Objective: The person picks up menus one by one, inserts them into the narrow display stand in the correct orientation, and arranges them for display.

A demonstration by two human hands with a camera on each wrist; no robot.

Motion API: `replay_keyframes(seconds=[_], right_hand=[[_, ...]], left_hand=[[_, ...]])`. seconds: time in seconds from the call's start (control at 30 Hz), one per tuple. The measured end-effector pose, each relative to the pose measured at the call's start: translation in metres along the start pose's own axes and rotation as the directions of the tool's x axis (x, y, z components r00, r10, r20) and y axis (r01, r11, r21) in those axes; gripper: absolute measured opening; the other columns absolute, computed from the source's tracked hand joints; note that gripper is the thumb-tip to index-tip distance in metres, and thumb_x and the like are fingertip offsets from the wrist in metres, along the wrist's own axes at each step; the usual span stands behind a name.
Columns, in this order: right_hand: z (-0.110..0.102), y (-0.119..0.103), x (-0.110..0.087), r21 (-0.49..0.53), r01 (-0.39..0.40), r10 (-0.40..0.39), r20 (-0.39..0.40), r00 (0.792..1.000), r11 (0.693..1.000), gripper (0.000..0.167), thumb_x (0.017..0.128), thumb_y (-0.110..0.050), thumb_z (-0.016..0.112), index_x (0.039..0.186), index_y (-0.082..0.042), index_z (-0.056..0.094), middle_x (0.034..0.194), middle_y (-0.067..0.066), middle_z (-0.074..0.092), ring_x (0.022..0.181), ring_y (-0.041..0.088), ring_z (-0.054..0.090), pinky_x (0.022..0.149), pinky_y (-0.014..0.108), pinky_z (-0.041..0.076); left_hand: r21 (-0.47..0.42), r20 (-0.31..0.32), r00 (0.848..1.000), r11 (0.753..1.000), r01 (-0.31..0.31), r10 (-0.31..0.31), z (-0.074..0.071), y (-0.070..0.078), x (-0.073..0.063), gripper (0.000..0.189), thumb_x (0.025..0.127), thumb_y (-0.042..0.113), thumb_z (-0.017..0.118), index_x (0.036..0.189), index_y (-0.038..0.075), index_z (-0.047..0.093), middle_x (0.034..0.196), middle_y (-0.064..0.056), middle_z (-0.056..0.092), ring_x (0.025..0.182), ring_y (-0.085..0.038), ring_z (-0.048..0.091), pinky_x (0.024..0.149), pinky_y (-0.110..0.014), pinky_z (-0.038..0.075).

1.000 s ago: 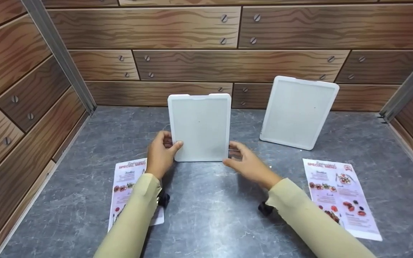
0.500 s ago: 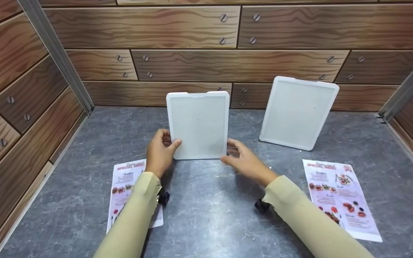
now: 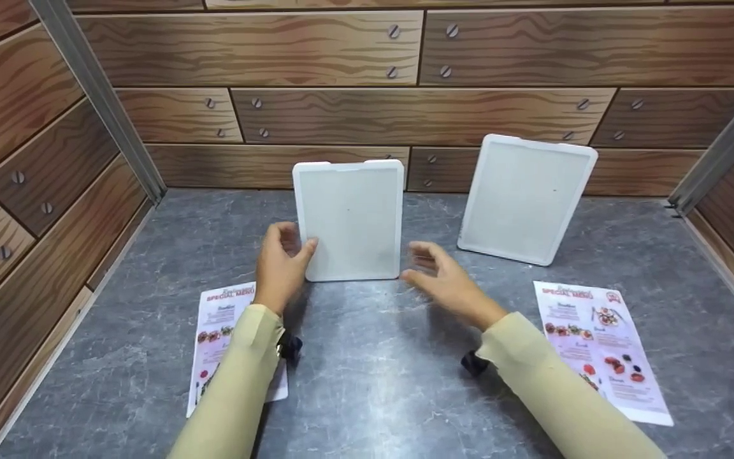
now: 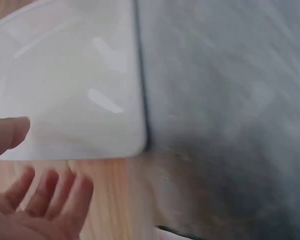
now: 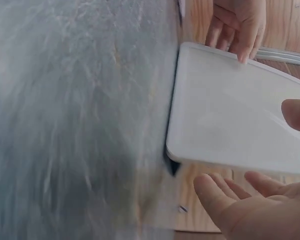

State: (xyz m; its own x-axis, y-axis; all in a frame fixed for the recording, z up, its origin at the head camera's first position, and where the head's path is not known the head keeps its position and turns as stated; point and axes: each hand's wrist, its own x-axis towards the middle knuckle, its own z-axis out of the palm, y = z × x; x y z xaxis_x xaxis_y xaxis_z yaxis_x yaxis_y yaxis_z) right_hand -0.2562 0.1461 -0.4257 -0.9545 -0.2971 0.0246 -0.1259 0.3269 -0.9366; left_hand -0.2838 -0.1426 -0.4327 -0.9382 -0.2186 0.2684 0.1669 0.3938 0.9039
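Observation:
A white rectangular display stand with a raised rim and a notched top edge stands upright on the grey table. At its left edge is my left hand, its thumb overlapping the front face. In the left wrist view, the fingers of that hand are spread below the panel's edge, apart from it. To the right of the stand my right hand is held with loosely bent fingers and a gap between them and the panel. Neither hand has a grip on it.
A second white display stand leans back near the rear wall, on the right. Two printed menu sheets lie flat: the left menu, partly covered by my left sleeve, and the right menu. Wood-patterned walls enclose the table.
My right hand has come away from the stand's right edge, moving right. The fingers of my left hand have loosened. The stand has shifted slightly up and left in view.

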Motion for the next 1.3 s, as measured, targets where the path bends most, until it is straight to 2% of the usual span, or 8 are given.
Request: replay_keyframes(seconds=[0.1,0.23,0.37,0.47,0.67,0.87,1.07,1.3], right_hand=[[-0.012,0.001,-0.009,0.026,0.080,-0.078,-0.056,0.995,0.996,0.056,0.100,-0.008,0.066,0.148,0.009,0.042,0.153,0.028,0.044,0.143,0.045,0.042,0.118,0.054,0.036],[-0.030,0.004,-0.025,0.001,0.177,-0.175,-0.147,0.974,0.984,0.048,0.098,0.001,0.066,0.141,0.010,0.048,0.145,0.025,0.052,0.136,0.044,0.049,0.115,0.052,0.040],[-0.050,0.009,-0.044,-0.058,0.239,-0.246,-0.271,0.931,0.969,0.041,0.096,0.006,0.065,0.136,0.010,0.054,0.136,0.023,0.058,0.127,0.032,0.057,0.108,0.035,0.049],[-0.063,0.014,-0.055,-0.082,0.284,-0.295,-0.339,0.893,0.955,0.038,0.096,0.009,0.064,0.133,0.010,0.056,0.133,0.022,0.059,0.121,0.023,0.059,0.102,0.023,0.050],[-0.079,0.013,-0.064,-0.238,0.367,-0.431,-0.334,0.838,0.899,0.035,0.096,0.008,0.065,0.131,0.009,0.058,0.129,0.016,0.060,0.120,0.019,0.059,0.100,0.021,0.050],[-0.092,0.009,-0.070,-0.517,0.361,-0.557,-0.292,0.778,0.776,0.038,0.091,0.011,0.069,0.127,0.003,0.063,0.125,0.013,0.062,0.116,0.024,0.060,0.100,0.014,0.045],[-0.100,0.012,-0.071,-0.634,0.303,-0.563,-0.256,0.786,0.711,0.036,0.093,0.003,0.070,0.128,0.000,0.063,0.126,0.012,0.062,0.116,0.024,0.061,0.099,0.011,0.041],[-0.102,0.016,-0.070,-0.661,0.279,-0.560,-0.257,0.787,0.696,0.037,0.092,0.002,0.071,0.128,0.000,0.063,0.126,0.012,0.062,0.113,0.025,0.062,0.097,0.022,0.048]], left_hand=[[-0.025,-0.086,0.994,0.997,-0.074,0.071,-0.002,0.012,-0.006,0.047,0.096,0.016,0.074,0.133,-0.002,0.051,0.125,-0.020,0.056,0.118,-0.032,0.056,0.107,-0.042,0.044],[-0.044,-0.151,0.966,0.975,-0.220,0.211,0.000,0.030,-0.019,0.045,0.095,0.011,0.074,0.132,-0.001,0.053,0.123,-0.018,0.058,0.118,-0.027,0.056,0.108,-0.039,0.043],[-0.096,-0.092,0.928,0.924,-0.369,0.361,0.007,0.047,-0.032,0.044,0.094,0.011,0.076,0.131,-0.002,0.056,0.122,-0.018,0.063,0.117,-0.027,0.060,0.106,-0.039,0.047],[-0.137,-0.025,0.904,0.895,-0.425,0.426,0.011,0.058,-0.040,0.046,0.094,0.013,0.077,0.132,-0.001,0.057,0.122,-0.017,0.065,0.116,-0.026,0.062,0.104,-0.040,0.049],[-0.096,0.083,0.899,0.901,-0.423,0.431,0.016,0.061,-0.053,0.046,0.095,0.018,0.077,0.134,0.003,0.058,0.122,-0.009,0.066,0.117,-0.022,0.062,0.103,-0.035,0.050],[-0.070,0.160,0.900,0.914,-0.400,0.406,0.019,0.060,-0.054,0.046,0.096,0.022,0.076,0.136,0.006,0.058,0.124,-0.006,0.065,0.117,-0.021,0.062,0.103,-0.033,0.049],[-0.054,0.203,0.903,0.925,-0.376,0.379,0.023,0.061,-0.054,0.047,0.097,0.025,0.075,0.137,0.007,0.057,0.127,-0.007,0.064,0.119,-0.018,0.061,0.104,-0.035,0.049],[-0.042,0.275,0.887,0.927,-0.373,0.370,0.029,0.060,-0.058,0.048,0.098,0.025,0.073,0.138,0.006,0.056,0.130,-0.009,0.064,0.122,-0.018,0.060,0.104,-0.035,0.049]])
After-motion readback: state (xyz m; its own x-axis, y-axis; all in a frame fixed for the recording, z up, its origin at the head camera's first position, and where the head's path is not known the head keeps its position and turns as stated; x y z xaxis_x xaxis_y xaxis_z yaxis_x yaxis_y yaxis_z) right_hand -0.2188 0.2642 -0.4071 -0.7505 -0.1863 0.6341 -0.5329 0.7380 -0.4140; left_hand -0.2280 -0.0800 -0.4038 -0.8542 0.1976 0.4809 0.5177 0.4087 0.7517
